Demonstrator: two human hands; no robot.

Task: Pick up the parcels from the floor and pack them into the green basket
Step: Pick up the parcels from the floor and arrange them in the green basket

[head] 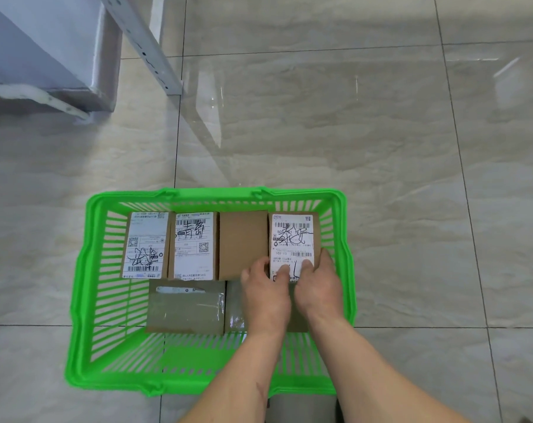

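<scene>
The green basket [85,270] stands on the tiled floor, holding several cardboard parcels. Along its far side run a labelled parcel [144,244], a second labelled one [194,245], a plain brown one [242,242] and a labelled one at the right [294,236]. My left hand [266,296] and my right hand [318,288] grip the near end of that right parcel, thumbs on its label. A taped parcel [185,308] lies flat in the near row; another beside it is mostly hidden under my hands.
A grey metal shelf upright [143,44] and a pale wall base [45,41] stand at the far left. Glossy floor tiles [381,132] surround the basket.
</scene>
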